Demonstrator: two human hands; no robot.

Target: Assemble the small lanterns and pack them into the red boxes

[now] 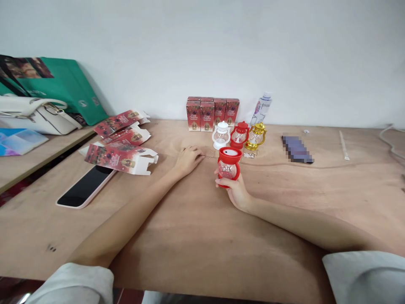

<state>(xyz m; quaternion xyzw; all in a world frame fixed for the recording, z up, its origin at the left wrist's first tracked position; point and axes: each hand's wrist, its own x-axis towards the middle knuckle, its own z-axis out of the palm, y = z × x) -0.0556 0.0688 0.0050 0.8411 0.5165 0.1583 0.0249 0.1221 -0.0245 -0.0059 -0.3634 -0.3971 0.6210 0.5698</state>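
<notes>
My right hand is wrapped round a small red lantern with a clear globe, lifted above the table. It is upside down, its round base with a white disc at the top. My left hand rests on the table, its fingertips together at the end of a thin wire handle. Behind the held lantern stand a white lantern, another red lantern and a gold lantern, side by side. Small white pieces lie in front of the gold one.
Several red printed boxes stand by the wall, beside a leaning bottle. At left are opened flattened boxes, a phone, a white handbag and a green bag. A blurred dark packet and thin white stick lie right.
</notes>
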